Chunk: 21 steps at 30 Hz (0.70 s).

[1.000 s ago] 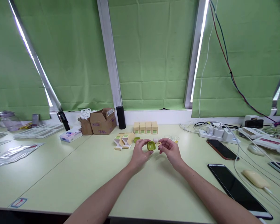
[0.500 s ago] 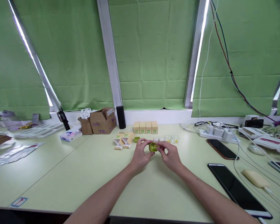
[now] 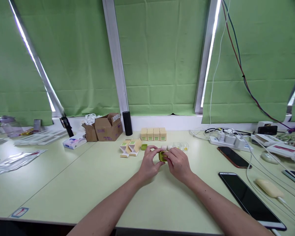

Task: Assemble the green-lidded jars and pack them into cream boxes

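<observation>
My left hand (image 3: 148, 165) and my right hand (image 3: 179, 164) meet over the pale green table (image 3: 88, 183), both pinching a small olive-green case (image 3: 162, 156) between the fingertips. The right fingers cover part of the case, and a small piece held there is hidden. Just beyond the hands lie two opened beige cartons (image 3: 130, 147), a green lid (image 3: 144, 147), and small clear and white pieces (image 3: 179, 146). A row of closed beige boxes (image 3: 153, 134) stands behind them.
A brown cardboard box (image 3: 108, 127) and black cylinder (image 3: 127, 123) stand at the back left. Phones (image 3: 233, 157), a tablet (image 3: 250, 200), a power strip (image 3: 227, 140) and cables fill the right side. Plastic bags (image 3: 14, 162) lie far left.
My right hand moved left to meet the left hand and now closes on the green case. A person's hand seen briefly at the far left is gone.
</observation>
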Available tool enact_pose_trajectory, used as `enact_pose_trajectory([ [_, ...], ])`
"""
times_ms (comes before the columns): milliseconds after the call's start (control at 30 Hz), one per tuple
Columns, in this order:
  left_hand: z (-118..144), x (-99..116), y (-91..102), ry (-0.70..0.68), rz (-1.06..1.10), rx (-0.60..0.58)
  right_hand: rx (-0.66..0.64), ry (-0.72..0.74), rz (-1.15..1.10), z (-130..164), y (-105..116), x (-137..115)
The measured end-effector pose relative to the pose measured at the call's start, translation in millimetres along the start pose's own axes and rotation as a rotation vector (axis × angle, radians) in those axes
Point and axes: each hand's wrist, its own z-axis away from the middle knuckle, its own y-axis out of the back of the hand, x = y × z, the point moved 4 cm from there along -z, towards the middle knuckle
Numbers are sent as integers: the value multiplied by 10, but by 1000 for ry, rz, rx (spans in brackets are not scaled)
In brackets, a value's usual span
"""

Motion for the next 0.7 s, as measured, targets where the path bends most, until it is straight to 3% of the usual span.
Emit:
enact_pose_trajectory([
  [700,14,4,-3,-21,-23,-36,-50,47,-18,-5,-18,6],
])
